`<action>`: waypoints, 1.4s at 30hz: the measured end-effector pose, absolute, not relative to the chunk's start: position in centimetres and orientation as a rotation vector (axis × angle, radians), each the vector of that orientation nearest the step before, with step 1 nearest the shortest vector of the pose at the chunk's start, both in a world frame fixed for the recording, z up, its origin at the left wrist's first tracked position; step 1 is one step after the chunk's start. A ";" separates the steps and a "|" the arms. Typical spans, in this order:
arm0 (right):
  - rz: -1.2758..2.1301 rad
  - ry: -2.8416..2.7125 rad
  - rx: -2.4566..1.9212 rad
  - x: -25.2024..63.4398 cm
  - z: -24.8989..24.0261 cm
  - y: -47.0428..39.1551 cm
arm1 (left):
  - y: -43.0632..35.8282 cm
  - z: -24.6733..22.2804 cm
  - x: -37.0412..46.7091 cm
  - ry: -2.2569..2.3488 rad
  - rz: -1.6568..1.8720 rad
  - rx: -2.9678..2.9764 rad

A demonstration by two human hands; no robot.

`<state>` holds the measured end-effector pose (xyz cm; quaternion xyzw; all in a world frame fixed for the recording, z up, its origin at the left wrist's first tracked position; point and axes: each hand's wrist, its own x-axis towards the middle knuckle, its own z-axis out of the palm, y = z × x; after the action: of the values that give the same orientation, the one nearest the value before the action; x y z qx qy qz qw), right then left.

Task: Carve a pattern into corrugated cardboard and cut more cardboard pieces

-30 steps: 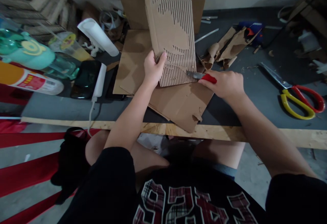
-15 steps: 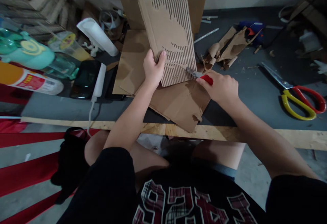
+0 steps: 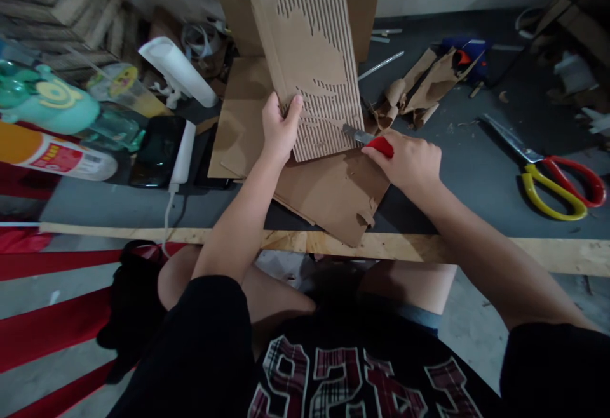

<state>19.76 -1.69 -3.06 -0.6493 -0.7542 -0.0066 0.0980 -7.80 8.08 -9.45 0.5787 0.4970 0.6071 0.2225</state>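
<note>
My left hand [image 3: 279, 127] grips the left edge of a long piece of corrugated cardboard [image 3: 314, 56], thumb on top. Part of its surface layer is peeled off, so the ridges show. Closed round the red handle of a utility knife [image 3: 357, 134], my right hand [image 3: 410, 159] keeps the metal blade at the ridged face near the lower right corner. Whether the blade cuts in or only touches, I cannot tell. Beneath lie flat cardboard pieces [image 3: 333, 199], one with a torn, curled flap.
Scissors [image 3: 534, 159] with red and yellow handles lie at right. Torn cardboard scraps [image 3: 424, 91] and a blue glue gun [image 3: 469, 59] are further back. Bottles [image 3: 61, 151], a black phone [image 3: 157, 151] and a white cabled device [image 3: 183, 154] crowd the left. A wooden strip [image 3: 324, 243] edges the table.
The knife blade has shifted slightly and lies flatter, with more of it showing. Both hands keep their hold, and the whole view has drifted a little left.
</note>
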 end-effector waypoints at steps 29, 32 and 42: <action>0.018 -2.222 -1.941 20.2 -2.8 -1.0 | 7.5 -9.0 -7.0 1.474 1.803 1.556; -0.008 -2.217 -1.928 20.2 -2.7 -1.0 | 7.3 -8.8 -6.9 1.475 1.811 1.552; -0.048 -2.234 -1.919 20.3 -3.1 -1.2 | 7.5 -9.2 -7.2 1.454 1.778 1.618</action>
<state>20.28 -1.20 -3.10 -0.6484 -0.7548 -0.0163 0.0978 -7.17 7.51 -9.19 0.5681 0.5103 0.6241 0.1653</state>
